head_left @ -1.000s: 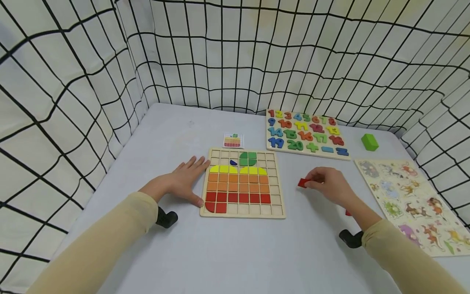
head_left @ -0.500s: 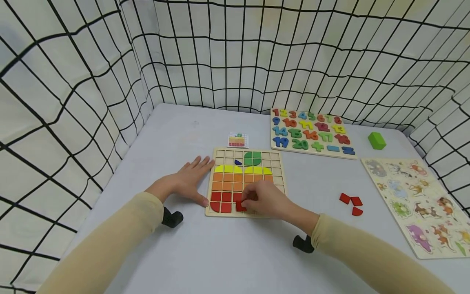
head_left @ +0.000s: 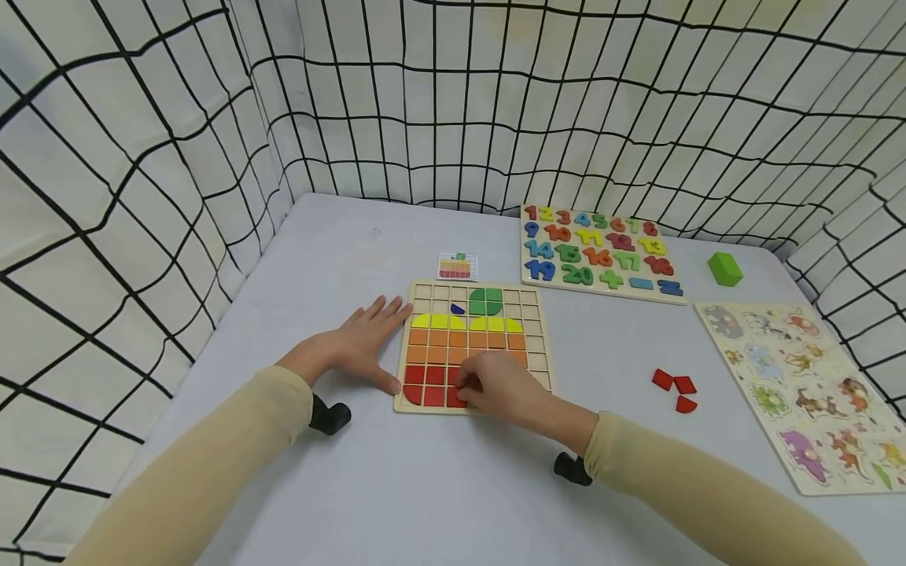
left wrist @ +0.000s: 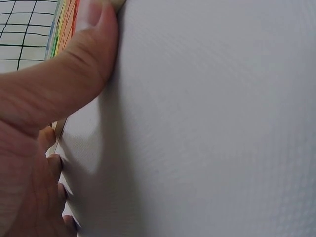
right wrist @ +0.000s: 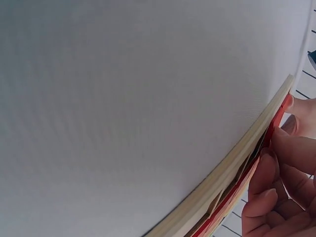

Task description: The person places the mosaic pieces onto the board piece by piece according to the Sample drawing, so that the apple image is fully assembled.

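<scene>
A wooden grid board [head_left: 536, 346] lies mid-table, filled with green, blue, yellow, orange and red tiles. My left hand [head_left: 354, 346] has its fingers spread at the board's left edge, thumb touching the lower corner; the left wrist view shows that thumb [left wrist: 91, 54] along the rim. Over the bottom rows, my right hand [head_left: 506, 385] has its fingers curled, fingertips on a red square tile [head_left: 454, 397] in the third cell of the bottom row. Up close in the right wrist view, those fingertips meet the red surface. The hand hides the cells to its right.
Three loose red pieces [head_left: 685, 384] lie right of the board. A small pattern card [head_left: 457, 266] sits behind it. Farther back is a number puzzle [head_left: 602, 251], with a green block [head_left: 725, 269] beside it. An animal puzzle [head_left: 800, 393] lies at right. Black netting [head_left: 403, 94] surrounds the table.
My right hand has carried a red square tile from the right onto the board, where the tile has gone from tilted to level in the bottom row. The left hand stays put.
</scene>
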`<state>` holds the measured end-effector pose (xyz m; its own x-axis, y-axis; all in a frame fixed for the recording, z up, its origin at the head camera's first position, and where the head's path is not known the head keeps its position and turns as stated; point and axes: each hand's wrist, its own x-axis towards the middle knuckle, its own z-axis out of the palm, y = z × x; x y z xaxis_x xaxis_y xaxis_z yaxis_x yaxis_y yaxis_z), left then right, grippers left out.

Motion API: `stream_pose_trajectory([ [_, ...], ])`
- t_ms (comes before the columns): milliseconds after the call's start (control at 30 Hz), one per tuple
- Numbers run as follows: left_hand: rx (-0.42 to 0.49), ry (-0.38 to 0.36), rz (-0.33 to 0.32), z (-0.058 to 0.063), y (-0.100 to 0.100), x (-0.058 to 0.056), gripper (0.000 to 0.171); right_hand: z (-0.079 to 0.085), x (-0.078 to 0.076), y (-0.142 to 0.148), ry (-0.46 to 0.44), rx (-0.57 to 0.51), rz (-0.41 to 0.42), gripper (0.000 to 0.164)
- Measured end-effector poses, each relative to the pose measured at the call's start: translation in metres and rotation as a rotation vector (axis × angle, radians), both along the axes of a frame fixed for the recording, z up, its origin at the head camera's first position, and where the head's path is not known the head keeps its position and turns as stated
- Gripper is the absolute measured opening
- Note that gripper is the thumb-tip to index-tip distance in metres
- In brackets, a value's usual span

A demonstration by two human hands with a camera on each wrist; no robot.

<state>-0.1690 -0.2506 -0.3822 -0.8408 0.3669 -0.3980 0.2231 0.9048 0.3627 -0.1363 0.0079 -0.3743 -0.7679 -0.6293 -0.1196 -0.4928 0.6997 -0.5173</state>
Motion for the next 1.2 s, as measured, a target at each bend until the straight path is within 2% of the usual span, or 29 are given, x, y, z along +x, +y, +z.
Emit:
stream_pose_trajectory([
  [167, -0.002, 0.001, 0.0, 0.002, 0.001, 0.001, 0.131, 0.002, 0.001, 0.001, -0.02, -0.024, 0.001, 0.005],
  [333, 0.01, 0.0, -0.001, 0.001, 0.003, 0.001, 0.13, 0.006, -0.002, 0.019, -0.038, -0.036, -0.078, 0.004],
  [467, 0.01, 0.004, -0.004, 0.001, 0.004, 0.001, 0.13, 0.008, -0.016, 0.06, -0.014, -0.013, -0.166, 0.007],
  [633, 0.008, 0.009, 0.002, 0.002, 0.002, 0.001, 0.13, 0.007, -0.04, 0.14, 0.018, 0.068, -0.263, 0.019],
  [767, -0.004, 0.013, -0.002, 0.003, 0.001, 0.002, 0.13, 0.006, -0.051, 0.2, -0.023, 0.132, -0.334, 0.026],
  [867, -0.009, 0.02, -0.006, 0.004, 0.002, 0.003, 0.129, 0.004, -0.053, 0.233, -0.071, 0.182, -0.372, 0.031],
  [1000, -0.002, 0.023, -0.002, 0.003, 0.003, 0.003, 0.13, 0.0, -0.051, 0.257, -0.085, 0.23, -0.381, 0.034],
  [1200, -0.007, 0.02, -0.004, 0.003, 0.004, 0.003, 0.129, -0.007, -0.048, 0.259, -0.026, 0.219, -0.358, 0.032],
])
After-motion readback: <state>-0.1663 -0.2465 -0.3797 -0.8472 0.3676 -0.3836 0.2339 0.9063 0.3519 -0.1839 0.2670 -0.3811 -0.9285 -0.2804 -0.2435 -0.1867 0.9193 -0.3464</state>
